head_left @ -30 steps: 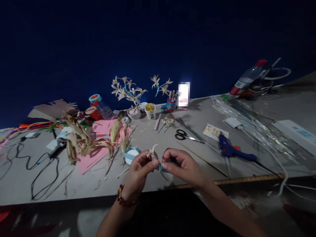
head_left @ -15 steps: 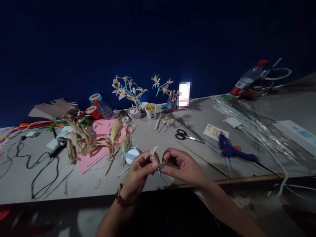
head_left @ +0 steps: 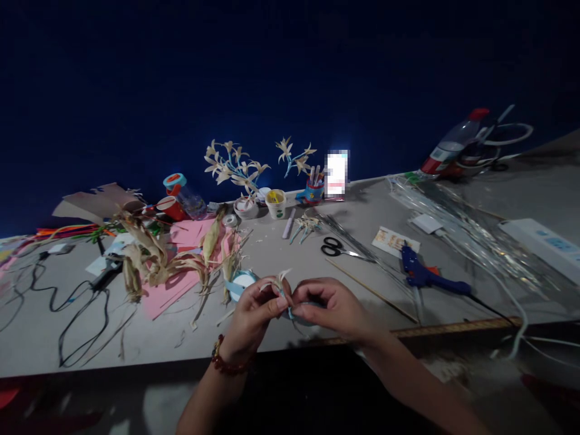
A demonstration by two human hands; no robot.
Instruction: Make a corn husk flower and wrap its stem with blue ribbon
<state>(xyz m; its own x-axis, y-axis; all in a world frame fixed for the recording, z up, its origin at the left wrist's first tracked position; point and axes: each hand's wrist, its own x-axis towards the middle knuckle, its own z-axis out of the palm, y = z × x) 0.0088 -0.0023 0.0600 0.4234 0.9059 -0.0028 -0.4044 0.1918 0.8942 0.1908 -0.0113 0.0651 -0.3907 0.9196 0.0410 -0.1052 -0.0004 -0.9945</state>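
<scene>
My left hand (head_left: 260,311) is closed in a pinch on the stem of a small husk flower (head_left: 281,279), whose pale petals stick up above the fingers. Blue tape (head_left: 290,313) wraps the stem just below the thumb. Close beside it, my right hand (head_left: 333,307) is curled with thumb and forefinger pinched at the stem on the tape's loose end, mostly hidden by the fingers. A roll of light blue tape (head_left: 235,291) lies behind my left hand. Farther back is a bunch of finished small husk flowers (head_left: 308,225) with blue stems.
Dried corn husks (head_left: 154,260) and pink paper (head_left: 170,296) cover the left. Black-handled scissors (head_left: 339,248), a thin stick (head_left: 371,290), wires (head_left: 348,232) and a blue glue gun (head_left: 426,275) lie right. Behind stand flower branches (head_left: 235,163), a tub (head_left: 276,208) and a lit phone (head_left: 336,175).
My right hand has shifted slightly left, closer to the stem, and the blue strip shows less between the hands. The left hand still grips the flower.
</scene>
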